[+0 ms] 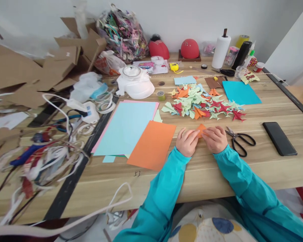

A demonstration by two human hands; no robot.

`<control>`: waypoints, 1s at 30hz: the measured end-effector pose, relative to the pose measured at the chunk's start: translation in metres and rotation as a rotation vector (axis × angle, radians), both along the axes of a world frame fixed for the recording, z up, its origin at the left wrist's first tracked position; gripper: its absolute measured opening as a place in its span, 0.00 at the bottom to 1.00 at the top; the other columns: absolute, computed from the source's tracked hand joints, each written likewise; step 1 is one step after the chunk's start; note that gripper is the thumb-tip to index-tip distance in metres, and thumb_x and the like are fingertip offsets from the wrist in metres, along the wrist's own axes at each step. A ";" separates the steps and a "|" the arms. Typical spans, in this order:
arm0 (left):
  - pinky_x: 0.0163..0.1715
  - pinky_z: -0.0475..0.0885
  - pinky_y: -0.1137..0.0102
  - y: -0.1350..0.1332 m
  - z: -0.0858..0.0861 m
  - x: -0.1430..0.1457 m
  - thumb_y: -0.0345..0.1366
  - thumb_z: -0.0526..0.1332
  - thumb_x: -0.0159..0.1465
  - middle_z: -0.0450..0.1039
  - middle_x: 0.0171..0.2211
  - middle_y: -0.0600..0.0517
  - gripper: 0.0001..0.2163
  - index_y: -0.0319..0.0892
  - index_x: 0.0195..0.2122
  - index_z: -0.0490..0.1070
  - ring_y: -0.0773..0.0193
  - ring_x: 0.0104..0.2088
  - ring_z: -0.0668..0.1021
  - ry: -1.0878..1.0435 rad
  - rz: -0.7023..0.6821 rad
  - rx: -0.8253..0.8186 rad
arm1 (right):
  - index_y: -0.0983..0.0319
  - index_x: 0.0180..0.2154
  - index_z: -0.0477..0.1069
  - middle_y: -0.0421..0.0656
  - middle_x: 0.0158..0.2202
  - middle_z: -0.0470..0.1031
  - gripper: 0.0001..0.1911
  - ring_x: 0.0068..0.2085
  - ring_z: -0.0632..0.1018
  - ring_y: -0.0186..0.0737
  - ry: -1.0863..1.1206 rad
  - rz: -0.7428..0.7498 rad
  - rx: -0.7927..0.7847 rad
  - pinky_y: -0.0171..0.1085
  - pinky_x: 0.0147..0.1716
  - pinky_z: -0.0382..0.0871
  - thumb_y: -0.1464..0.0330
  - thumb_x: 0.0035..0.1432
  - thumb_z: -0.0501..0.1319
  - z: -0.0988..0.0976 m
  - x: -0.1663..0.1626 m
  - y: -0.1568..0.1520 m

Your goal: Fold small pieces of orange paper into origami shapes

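Observation:
A small piece of orange paper (201, 127) is pinched between both hands over the wooden table. My left hand (187, 142) has its fingers closed on the paper's left side, while my right hand (214, 138) grips the right side. The fingertips hide much of its shape. Just right of my right hand lie black-handled scissors (239, 139) with their blades parted. Behind the hands is a pile of folded paper figures (199, 101) in green, orange and red. A larger orange sheet (153, 144) lies to the left, partly over light blue sheets (125, 126) and pink ones.
A black phone (279, 138) lies at the right. Farther back are a turquoise sheet (241, 92), a tape measure (175, 67) and a white roll (221, 50). Tangled cables (53, 161), cardboard (40, 67) and a white power strip (91, 112) crowd the left side.

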State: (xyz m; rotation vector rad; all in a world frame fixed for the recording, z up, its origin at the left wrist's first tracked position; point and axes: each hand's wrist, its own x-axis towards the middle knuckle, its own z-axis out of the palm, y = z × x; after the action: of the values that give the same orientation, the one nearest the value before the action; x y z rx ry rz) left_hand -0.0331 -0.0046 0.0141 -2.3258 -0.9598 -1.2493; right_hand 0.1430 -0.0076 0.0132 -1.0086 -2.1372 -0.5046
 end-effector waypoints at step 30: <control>0.44 0.65 0.59 0.003 0.001 -0.008 0.25 0.56 0.57 0.76 0.39 0.53 0.08 0.43 0.29 0.72 0.61 0.39 0.74 -0.059 0.033 -0.026 | 0.59 0.32 0.73 0.43 0.34 0.77 0.07 0.39 0.72 0.42 0.222 -0.220 -0.013 0.42 0.40 0.61 0.73 0.51 0.58 -0.003 0.018 0.010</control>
State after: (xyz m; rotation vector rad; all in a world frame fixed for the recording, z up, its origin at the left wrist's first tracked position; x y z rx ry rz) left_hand -0.0408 -0.0013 0.0149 -2.2956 -1.0350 -1.3061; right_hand 0.1614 0.0023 0.0104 -1.2538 -1.8470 -0.4598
